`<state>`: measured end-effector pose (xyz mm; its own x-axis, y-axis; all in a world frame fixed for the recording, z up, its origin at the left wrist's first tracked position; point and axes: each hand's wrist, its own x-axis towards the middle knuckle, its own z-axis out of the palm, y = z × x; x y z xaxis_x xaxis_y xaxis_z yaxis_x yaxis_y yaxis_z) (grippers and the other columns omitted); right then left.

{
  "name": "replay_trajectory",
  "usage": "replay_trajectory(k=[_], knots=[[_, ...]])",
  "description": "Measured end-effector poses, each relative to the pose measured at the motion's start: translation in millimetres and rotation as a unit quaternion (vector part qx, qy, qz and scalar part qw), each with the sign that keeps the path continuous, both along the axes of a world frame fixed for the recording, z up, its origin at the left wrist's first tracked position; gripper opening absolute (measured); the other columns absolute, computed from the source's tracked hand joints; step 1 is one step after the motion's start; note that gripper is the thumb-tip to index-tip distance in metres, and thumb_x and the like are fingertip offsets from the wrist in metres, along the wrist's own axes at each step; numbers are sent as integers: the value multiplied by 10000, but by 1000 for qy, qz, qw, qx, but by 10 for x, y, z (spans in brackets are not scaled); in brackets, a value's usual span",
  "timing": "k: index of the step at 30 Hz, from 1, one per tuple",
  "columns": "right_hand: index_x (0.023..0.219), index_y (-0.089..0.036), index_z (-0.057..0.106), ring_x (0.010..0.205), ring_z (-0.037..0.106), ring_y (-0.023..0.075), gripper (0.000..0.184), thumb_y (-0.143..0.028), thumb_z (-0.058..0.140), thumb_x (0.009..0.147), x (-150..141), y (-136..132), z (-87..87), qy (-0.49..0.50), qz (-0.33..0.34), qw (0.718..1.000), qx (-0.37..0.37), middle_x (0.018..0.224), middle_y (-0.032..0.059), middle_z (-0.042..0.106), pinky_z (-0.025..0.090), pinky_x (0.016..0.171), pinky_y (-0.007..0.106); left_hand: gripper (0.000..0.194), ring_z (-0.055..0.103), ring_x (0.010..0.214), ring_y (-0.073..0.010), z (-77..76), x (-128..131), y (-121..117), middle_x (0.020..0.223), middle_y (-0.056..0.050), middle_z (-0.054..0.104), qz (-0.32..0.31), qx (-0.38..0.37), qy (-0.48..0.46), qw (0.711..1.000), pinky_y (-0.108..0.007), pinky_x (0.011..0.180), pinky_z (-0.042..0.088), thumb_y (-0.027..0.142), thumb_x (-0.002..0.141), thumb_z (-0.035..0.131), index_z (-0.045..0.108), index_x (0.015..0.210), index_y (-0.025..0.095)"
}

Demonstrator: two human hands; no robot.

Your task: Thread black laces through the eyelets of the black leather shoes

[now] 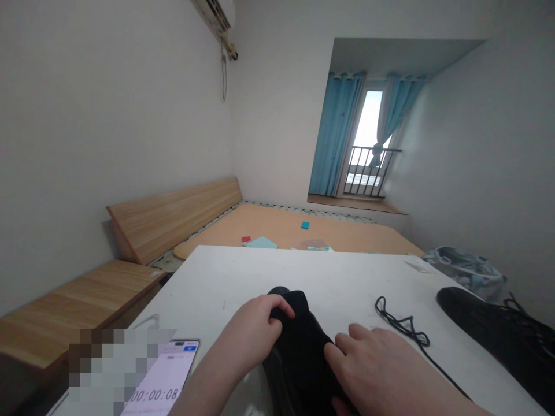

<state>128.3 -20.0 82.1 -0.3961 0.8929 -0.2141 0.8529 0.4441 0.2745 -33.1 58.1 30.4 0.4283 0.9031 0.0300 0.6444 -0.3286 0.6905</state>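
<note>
A black shoe lies on the white table right in front of me, its near end cut off by the bottom of the picture. My left hand pinches the shoe's upper near its far end, thumb and forefinger closed at what looks like a raised flap. Against the shoe's right side rest the curled fingers of my right hand, closed at its edge; some fingertips are hidden. A loose black shoelace lies bunched to the right of that hand. Farther right sits a second black shoe with laces on it.
A phone showing a timer lies on the white table at the left. Beyond the table is a bed with small coloured items on it. A clear and blue-patterned bag stands past the right edge.
</note>
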Motion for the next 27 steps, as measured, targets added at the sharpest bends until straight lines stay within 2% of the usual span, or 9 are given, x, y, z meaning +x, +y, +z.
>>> replay_trajectory(k=[5, 8, 10, 12, 15, 18, 21, 24, 27], knots=[[780, -167, 716, 558, 627, 201, 184, -178, 544, 715, -86, 12, 229, -1, -60, 990, -126, 673, 86, 708, 192, 395, 251, 416, 593, 903, -187, 4, -3, 4, 970, -12, 678, 2, -1, 2, 1000, -292, 802, 427, 78, 658, 396, 682, 914, 237], [760, -201, 698, 490, 518, 134, 214, -244, 499, 696, -67, 111, 365, 98, -121, 969, -191, 627, 14, 645, 235, 385, 215, 413, 589, 927, -191, -3, -8, 2, 980, -17, 678, 4, 1, 1, 1000, -298, 811, 425, 77, 658, 401, 682, 916, 235], [770, -207, 680, 456, 431, 106, 228, -282, 478, 695, -45, 210, 404, 150, -124, 953, -231, 579, -23, 552, 268, 391, 203, 406, 586, 937, -193, -8, -12, -1, 983, -20, 677, 7, 2, -1, 1000, -301, 816, 423, 79, 661, 406, 681, 915, 234], [779, -194, 671, 440, 401, 98, 241, -293, 462, 713, -51, 302, 403, 159, -108, 942, -275, 555, -33, 492, 285, 400, 202, 398, 584, 939, -191, -8, -17, -3, 983, -21, 676, 7, 3, -3, 1000, -300, 821, 421, 81, 661, 411, 681, 910, 232], [821, -161, 688, 455, 493, 130, 296, -289, 432, 747, -143, 366, 345, 107, -84, 941, -310, 565, 3, 552, 336, 409, 218, 395, 586, 923, -185, -4, -23, -5, 974, -18, 678, 2, 2, -7, 1000, -290, 814, 422, 82, 659, 411, 682, 905, 231], [886, -115, 712, 603, 647, 236, 341, -259, 421, 782, -300, 342, 218, 42, -65, 969, -233, 697, 116, 688, 446, 470, 284, 399, 591, 921, -183, -6, -26, -1, 975, -16, 681, 0, 2, -10, 1000, -287, 818, 424, 76, 653, 411, 685, 897, 231], [920, -105, 717, 759, 690, 307, 278, -156, 482, 782, -447, 315, 48, 8, 16, 993, -116, 867, 188, 717, 530, 588, 372, 400, 591, 942, -186, -17, -21, 14, 981, -14, 685, 1, -1, -10, 1000, -290, 848, 420, 68, 644, 420, 691, 890, 232], [917, -104, 722, 791, 693, 317, 248, -72, 609, 698, -526, 340, -65, -32, 81, 991, -101, 909, 186, 717, 559, 640, 399, 399, 593, 944, -188, -25, -15, 26, 985, -15, 687, 2, -4, -10, 1000, -296, 857, 421, 68, 645, 423, 694, 888, 232], [969, -67, 706, 827, 688, 318, 328, -74, 694, 641, -522, 376, -69, -38, 51, 993, -104, 931, 202, 712, 561, 696, 389, 404, 594, 948, -193, -18, -15, 20, 986, -18, 686, 1, -1, -4, 1000, -299, 856, 423, 70, 642, 419, 695, 888, 234]])
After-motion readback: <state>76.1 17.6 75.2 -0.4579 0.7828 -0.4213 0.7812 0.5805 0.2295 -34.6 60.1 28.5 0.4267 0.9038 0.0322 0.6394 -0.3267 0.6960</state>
